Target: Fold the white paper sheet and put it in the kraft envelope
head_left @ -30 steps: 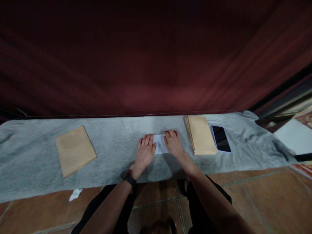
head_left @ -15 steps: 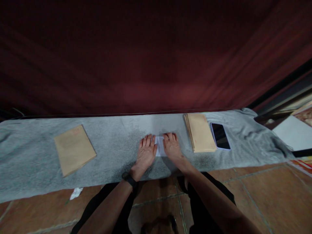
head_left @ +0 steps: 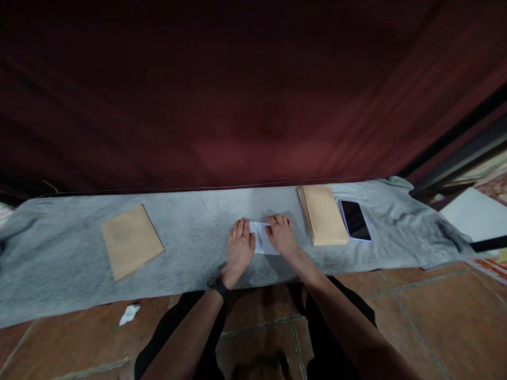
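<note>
A small sheet of white paper (head_left: 262,240) lies on the grey cloth (head_left: 194,232) between my two hands. My left hand (head_left: 240,245), with a dark band on its wrist, rests flat along the paper's left edge with fingers stretched forward. On the right part of the paper, my right hand (head_left: 282,235) lies palm down. Its fingers are a little bent but apart from a grip, and they cover the paper's upper right corner.
To the right are a stack of brown envelopes (head_left: 325,216) and a phone (head_left: 355,220). Further left lie more brown envelopes (head_left: 132,243). A dark red curtain (head_left: 237,105) hangs behind the cloth. Crumpled white tissue (head_left: 129,314) is on the tiled floor (head_left: 400,316).
My hands are slightly further apart, and more of the white paper shows between them. The view has shifted a little. The envelopes and phone stay in place on the cloth.
</note>
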`<state>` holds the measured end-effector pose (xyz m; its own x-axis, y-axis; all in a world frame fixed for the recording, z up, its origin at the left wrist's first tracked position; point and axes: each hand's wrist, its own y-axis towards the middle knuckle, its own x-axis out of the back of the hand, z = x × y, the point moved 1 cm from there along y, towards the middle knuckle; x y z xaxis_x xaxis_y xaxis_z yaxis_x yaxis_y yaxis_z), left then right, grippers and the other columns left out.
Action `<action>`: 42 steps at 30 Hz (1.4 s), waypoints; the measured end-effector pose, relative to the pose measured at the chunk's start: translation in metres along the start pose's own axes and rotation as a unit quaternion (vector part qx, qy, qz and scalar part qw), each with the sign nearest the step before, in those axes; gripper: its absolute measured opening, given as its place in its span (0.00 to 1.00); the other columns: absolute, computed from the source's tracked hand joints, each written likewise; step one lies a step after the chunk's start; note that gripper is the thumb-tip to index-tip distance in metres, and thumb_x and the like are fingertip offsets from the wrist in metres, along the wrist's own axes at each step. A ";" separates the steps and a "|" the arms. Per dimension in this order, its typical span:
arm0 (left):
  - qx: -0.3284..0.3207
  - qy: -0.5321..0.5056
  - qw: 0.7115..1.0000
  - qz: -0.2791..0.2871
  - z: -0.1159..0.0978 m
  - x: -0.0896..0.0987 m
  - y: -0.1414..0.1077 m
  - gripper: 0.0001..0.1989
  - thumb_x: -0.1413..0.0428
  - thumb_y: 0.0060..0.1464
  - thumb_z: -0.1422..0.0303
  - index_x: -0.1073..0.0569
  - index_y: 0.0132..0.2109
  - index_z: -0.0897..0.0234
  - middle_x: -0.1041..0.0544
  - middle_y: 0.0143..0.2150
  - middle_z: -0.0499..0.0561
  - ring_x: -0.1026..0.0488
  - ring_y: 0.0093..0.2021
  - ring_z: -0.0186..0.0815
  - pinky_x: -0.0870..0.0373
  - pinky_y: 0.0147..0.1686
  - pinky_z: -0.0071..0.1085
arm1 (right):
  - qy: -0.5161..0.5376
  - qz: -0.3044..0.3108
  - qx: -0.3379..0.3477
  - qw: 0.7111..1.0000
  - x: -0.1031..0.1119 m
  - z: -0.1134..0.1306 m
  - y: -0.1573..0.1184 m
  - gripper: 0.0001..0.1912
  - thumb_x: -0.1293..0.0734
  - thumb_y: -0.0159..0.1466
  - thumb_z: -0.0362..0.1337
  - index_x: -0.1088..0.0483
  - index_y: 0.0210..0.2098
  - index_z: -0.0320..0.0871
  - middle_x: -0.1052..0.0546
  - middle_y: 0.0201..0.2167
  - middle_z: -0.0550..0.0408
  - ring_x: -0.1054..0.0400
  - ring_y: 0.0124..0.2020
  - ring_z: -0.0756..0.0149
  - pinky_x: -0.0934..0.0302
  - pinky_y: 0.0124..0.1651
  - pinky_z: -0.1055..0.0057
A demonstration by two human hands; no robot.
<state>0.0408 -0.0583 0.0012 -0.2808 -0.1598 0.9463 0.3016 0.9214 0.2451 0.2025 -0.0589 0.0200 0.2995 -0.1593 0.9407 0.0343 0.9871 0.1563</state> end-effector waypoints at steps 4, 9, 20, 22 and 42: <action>0.004 -0.018 1.000 -0.003 0.001 0.001 -0.006 0.26 0.58 0.68 0.68 0.38 0.68 0.75 0.37 0.70 0.65 0.43 0.71 0.49 0.42 0.67 0.46 | 0.001 0.047 -0.027 0.999 0.008 0.001 0.011 0.08 0.34 0.68 0.36 0.24 0.45 0.45 0.24 0.48 0.46 0.34 0.53 0.53 0.41 0.54 0.60; 0.012 -0.055 0.998 -0.027 0.013 0.010 -0.012 0.25 0.57 0.67 0.68 0.38 0.68 0.73 0.39 0.71 0.66 0.43 0.71 0.48 0.40 0.66 0.47 | 0.121 0.061 -0.029 0.990 0.009 0.009 0.027 0.09 0.37 0.69 0.31 0.24 0.40 0.44 0.20 0.41 0.49 0.27 0.44 0.60 0.39 0.45 0.68; 0.056 -0.041 0.992 -0.103 0.077 0.056 -0.005 0.26 0.60 0.69 0.67 0.39 0.68 0.74 0.41 0.72 0.66 0.48 0.73 0.49 0.50 0.71 0.52 | 0.315 0.079 0.070 0.943 -0.038 0.093 0.058 0.07 0.35 0.67 0.30 0.25 0.35 0.45 0.19 0.35 0.59 0.25 0.37 0.68 0.35 0.41 0.75; 0.062 -0.024 0.996 -0.052 0.082 0.044 -0.008 0.27 0.60 0.69 0.65 0.39 0.69 0.75 0.41 0.72 0.66 0.48 0.73 0.50 0.48 0.70 0.52 | 0.312 0.074 0.071 0.944 -0.047 0.107 0.057 0.07 0.35 0.68 0.30 0.25 0.37 0.46 0.20 0.37 0.58 0.26 0.40 0.66 0.35 0.45 0.73; 0.056 0.050 0.996 0.055 0.122 0.021 -0.025 0.31 0.60 0.65 0.70 0.46 0.72 0.75 0.48 0.75 0.64 0.55 0.75 0.46 0.51 0.71 0.49 | 0.092 0.034 0.158 0.982 -0.066 0.148 -0.031 0.32 0.47 0.76 0.47 0.47 0.71 0.33 0.43 0.71 0.42 0.51 0.73 0.57 0.56 0.74 0.56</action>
<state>-0.0840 -0.0418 -0.0113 -0.1573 -0.0858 0.9838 0.2201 0.9681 0.1196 0.0406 -0.0809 -0.0022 0.4597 -0.0595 0.8861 -0.2812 0.9367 0.2088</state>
